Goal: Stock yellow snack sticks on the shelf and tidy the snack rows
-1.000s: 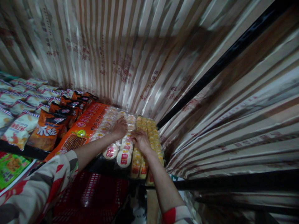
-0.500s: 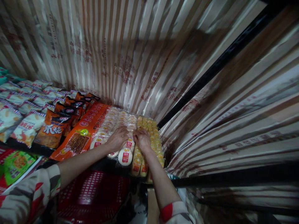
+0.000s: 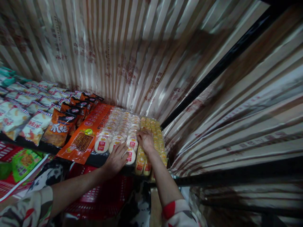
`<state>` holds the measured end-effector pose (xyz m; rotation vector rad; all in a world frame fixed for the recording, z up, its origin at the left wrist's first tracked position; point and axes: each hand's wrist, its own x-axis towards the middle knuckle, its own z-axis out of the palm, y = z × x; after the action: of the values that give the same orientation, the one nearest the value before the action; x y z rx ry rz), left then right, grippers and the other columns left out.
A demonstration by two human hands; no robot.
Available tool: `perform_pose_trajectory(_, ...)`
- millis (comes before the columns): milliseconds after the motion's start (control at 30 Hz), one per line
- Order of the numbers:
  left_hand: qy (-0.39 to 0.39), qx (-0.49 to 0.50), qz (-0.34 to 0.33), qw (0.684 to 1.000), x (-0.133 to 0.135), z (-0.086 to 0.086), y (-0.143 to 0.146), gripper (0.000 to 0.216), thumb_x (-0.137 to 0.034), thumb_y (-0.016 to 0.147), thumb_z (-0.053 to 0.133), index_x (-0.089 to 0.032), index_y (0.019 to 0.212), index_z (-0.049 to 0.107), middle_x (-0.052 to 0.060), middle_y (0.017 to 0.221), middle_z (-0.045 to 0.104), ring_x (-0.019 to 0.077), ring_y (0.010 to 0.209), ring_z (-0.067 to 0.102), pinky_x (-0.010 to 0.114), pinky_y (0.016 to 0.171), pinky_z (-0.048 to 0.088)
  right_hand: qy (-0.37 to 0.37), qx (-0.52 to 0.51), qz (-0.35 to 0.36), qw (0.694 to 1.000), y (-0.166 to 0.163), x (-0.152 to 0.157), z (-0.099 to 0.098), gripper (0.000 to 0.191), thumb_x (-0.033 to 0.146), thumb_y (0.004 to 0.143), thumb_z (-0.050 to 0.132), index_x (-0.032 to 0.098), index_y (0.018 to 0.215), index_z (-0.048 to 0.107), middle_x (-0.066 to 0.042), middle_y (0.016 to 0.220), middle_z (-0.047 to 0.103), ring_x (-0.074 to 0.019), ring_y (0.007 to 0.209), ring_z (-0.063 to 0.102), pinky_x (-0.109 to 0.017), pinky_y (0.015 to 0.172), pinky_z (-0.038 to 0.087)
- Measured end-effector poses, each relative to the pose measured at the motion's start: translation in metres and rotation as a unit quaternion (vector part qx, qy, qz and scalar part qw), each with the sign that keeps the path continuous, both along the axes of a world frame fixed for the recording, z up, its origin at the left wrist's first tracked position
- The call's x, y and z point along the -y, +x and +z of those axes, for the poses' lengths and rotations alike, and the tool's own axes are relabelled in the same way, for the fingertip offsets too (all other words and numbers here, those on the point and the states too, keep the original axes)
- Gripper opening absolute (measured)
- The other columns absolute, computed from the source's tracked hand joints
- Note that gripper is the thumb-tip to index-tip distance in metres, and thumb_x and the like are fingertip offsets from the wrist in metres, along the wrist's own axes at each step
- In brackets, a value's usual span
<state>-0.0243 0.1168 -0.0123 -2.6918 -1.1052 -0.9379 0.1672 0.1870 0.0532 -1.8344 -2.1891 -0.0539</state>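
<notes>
My left hand (image 3: 115,159) lies with stretched fingers against the front of the round white rice crackers (image 3: 101,145), which sit in clear wrappers with red labels. The fingertips touch the front packs and partly cover them. Further back, my right hand (image 3: 145,141) rests where the rice crackers meet the rows of yellow finger-shaped snacks (image 3: 140,164). Its fingers are bent and pressed together; what they grip, if anything, is hidden.
Left of the crackers are an orange snack bag (image 3: 81,142), orange-black bags (image 3: 56,127) and white snack bags (image 3: 36,126) on a dark shelf. Below stands a red basket (image 3: 101,198). A striped sheet (image 3: 132,63) hangs behind; a black post (image 3: 213,69) slants at right.
My left hand has come back toward me, from on top of the crackers to their front edge, its fingers straighter. My right hand stays in nearly the same place. The view has shifted slightly.
</notes>
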Motion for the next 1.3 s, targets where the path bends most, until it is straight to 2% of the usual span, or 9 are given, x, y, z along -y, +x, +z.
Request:
perform_pose_trajectory(200, -0.019, -0.013, -0.034, 0.999, 0.002, -0.004, -0.002, 0.039, -0.041, 0.078, 0.067, -0.016, 0.107, 0.058, 0.013, 0.122, 0.058, 0.0313, 0.13, 0.038, 0.051, 0.106, 0.03, 0.002, -0.014, 0.005, 1.0, 0.002, 0.0, -0.002, 0.011, 0.02, 0.084, 0.055, 0.023, 0.083, 0.066, -0.003, 0.088, 0.065, -0.0195, 0.098, 0.049, -0.031, 0.088, 0.029)
perform_pose_trajectory(267, -0.019, -0.018, -0.043, 0.999, 0.003, -0.004, -0.002, 0.045, -0.04, 0.076, 0.069, -0.014, 0.111, 0.057, 0.015, 0.125, 0.057, 0.0326, 0.13, 0.038, 0.053, 0.105, 0.031, 0.0, -0.013, 0.008, 1.0, 0.002, 0.0, -0.002, 0.012, 0.021, 0.085, 0.055, 0.023, 0.084, 0.066, -0.003, 0.088, 0.065, -0.0193, 0.097, 0.049, -0.031, 0.087, 0.03)
perform_pose_trajectory(467, -0.013, -0.013, -0.034, 0.999, 0.002, -0.007, 0.005, 0.031, -0.029, 0.08, 0.066, -0.017, 0.108, 0.058, 0.011, 0.124, 0.058, 0.0293, 0.13, 0.039, 0.05, 0.107, 0.031, -0.012, -0.018, 0.008, 1.0, 0.002, -0.001, -0.001, 0.012, 0.02, 0.085, 0.055, 0.023, 0.084, 0.067, -0.003, 0.088, 0.065, -0.0191, 0.097, 0.049, -0.031, 0.089, 0.03)
perform_pose_trajectory(700, -0.004, -0.021, -0.018, 1.0, -0.002, -0.011, 0.011, 0.03, -0.025, 0.082, 0.063, -0.015, 0.11, 0.057, 0.012, 0.127, 0.055, 0.0291, 0.13, 0.04, 0.049, 0.107, 0.031, -0.003, -0.037, 0.018, 0.999, 0.005, 0.0, -0.001, 0.013, 0.021, 0.084, 0.058, 0.022, 0.09, 0.069, -0.005, 0.091, 0.064, -0.0203, 0.1, 0.048, -0.033, 0.091, 0.031)
perform_pose_trajectory(800, -0.004, -0.019, -0.018, 1.0, -0.002, -0.012, 0.013, 0.027, -0.025, 0.083, 0.062, -0.016, 0.108, 0.058, 0.012, 0.126, 0.056, 0.0281, 0.128, 0.042, 0.048, 0.107, 0.031, 0.008, -0.051, 0.057, 0.997, 0.005, 0.006, 0.0, 0.01, 0.026, 0.083, 0.062, 0.024, 0.089, 0.07, -0.004, 0.095, 0.065, -0.0209, 0.103, 0.046, -0.034, 0.092, 0.03)
perform_pose_trajectory(967, -0.001, -0.013, -0.024, 1.0, -0.003, -0.016, 0.014, 0.026, -0.023, 0.083, 0.061, -0.017, 0.108, 0.058, 0.011, 0.124, 0.058, 0.0262, 0.122, 0.049, 0.047, 0.105, 0.034, -0.032, -0.023, 0.142, 0.989, -0.001, 0.018, 0.006, 0.01, 0.034, 0.08, 0.067, 0.025, 0.085, 0.071, -0.003, 0.096, 0.067, -0.021, 0.103, 0.047, -0.036, 0.093, 0.028)
perform_pose_trajectory(1133, 0.006, -0.011, -0.031, 0.999, -0.004, -0.019, 0.014, 0.023, -0.02, 0.083, 0.06, -0.017, 0.106, 0.059, 0.011, 0.123, 0.059, 0.0265, 0.12, 0.05, 0.048, 0.103, 0.036, -0.056, -0.004, 0.108, 0.993, -0.01, 0.019, 0.01, 0.012, 0.032, 0.084, 0.063, 0.023, 0.083, 0.071, -0.004, 0.095, 0.068, -0.0217, 0.101, 0.048, -0.036, 0.091, 0.029)
perform_pose_trajectory(1300, 0.002, -0.015, -0.037, 0.999, -0.003, -0.016, 0.014, 0.019, -0.019, 0.087, 0.053, -0.018, 0.105, 0.059, 0.011, 0.122, 0.06, 0.0258, 0.121, 0.05, 0.047, 0.101, 0.039, -0.077, 0.027, 0.117, 0.99, -0.014, 0.015, 0.01, 0.011, 0.029, 0.083, 0.062, 0.021, 0.082, 0.069, -0.004, 0.094, 0.066, -0.021, 0.101, 0.048, -0.035, 0.091, 0.03)
